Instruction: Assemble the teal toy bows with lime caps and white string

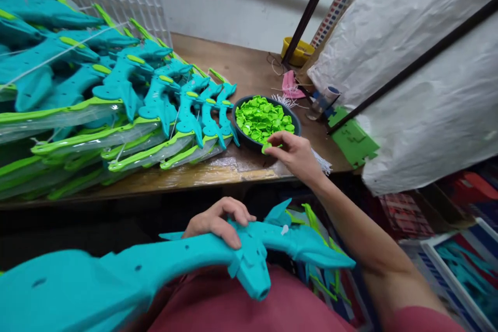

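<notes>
My left hand (218, 220) is wrapped around a long teal plastic toy body (187, 257), which lies across the front of my torso. Small holes dot its surface, and a white spot shows near its right end. Between the thumb and fingers of my right hand (298, 158) is a small bright-green plastic piece (266, 148). That hand is at the near rim of a dark round bowl (297, 116) heaped with similar green pieces (261, 114).
Stacked teal-and-green toys (151, 98) fill the left of the brown table (249, 70). White ties, a pink cloth (291, 84), a yellow tub (298, 52) and a green block (352, 136) lie farther right. White sheeting (420, 62) hangs there; a crate (467, 264) holds teal parts.
</notes>
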`<action>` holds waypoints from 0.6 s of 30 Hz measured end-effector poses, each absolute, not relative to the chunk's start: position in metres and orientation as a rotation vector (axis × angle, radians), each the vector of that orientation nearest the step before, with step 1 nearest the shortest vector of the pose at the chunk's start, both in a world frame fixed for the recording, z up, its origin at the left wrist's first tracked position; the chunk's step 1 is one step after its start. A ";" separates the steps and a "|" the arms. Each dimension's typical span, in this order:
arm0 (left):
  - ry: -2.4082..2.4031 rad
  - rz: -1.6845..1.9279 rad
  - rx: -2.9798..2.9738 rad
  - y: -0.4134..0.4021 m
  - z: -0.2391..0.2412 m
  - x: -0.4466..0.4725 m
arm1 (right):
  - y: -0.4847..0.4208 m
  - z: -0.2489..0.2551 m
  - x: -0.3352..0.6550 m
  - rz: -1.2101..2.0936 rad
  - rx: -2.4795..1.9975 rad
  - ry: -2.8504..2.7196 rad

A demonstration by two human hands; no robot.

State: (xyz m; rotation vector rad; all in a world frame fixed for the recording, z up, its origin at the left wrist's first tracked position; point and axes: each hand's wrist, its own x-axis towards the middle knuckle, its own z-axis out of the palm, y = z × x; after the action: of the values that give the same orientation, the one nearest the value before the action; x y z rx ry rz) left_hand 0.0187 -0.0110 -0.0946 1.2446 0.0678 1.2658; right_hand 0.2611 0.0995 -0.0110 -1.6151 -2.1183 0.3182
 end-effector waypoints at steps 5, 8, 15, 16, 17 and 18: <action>0.009 1.179 1.399 -0.024 -0.092 0.015 | -0.021 0.021 0.249 0.625 -1.093 -1.924; -0.015 1.143 1.464 -0.029 -0.084 0.020 | -0.060 0.024 0.243 0.803 -0.991 -1.949; -0.019 1.078 1.539 -0.038 -0.072 0.024 | -0.087 0.019 0.241 0.794 -0.879 -2.046; -0.022 1.075 1.534 -0.039 -0.072 0.024 | -0.090 0.022 0.243 0.777 -0.897 -2.084; -0.025 1.078 1.526 -0.040 -0.072 0.024 | -0.092 0.026 0.245 0.768 -0.922 -2.123; -0.027 1.086 1.516 -0.041 -0.073 0.024 | -0.095 0.031 0.247 0.767 -0.946 -2.154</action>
State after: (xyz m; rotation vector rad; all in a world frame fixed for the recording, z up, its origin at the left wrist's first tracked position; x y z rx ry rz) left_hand 0.0243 -0.0413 -0.0728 1.5155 -0.0271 1.0857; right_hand 0.2469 -0.0948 0.0306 -0.9463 -2.1542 0.7672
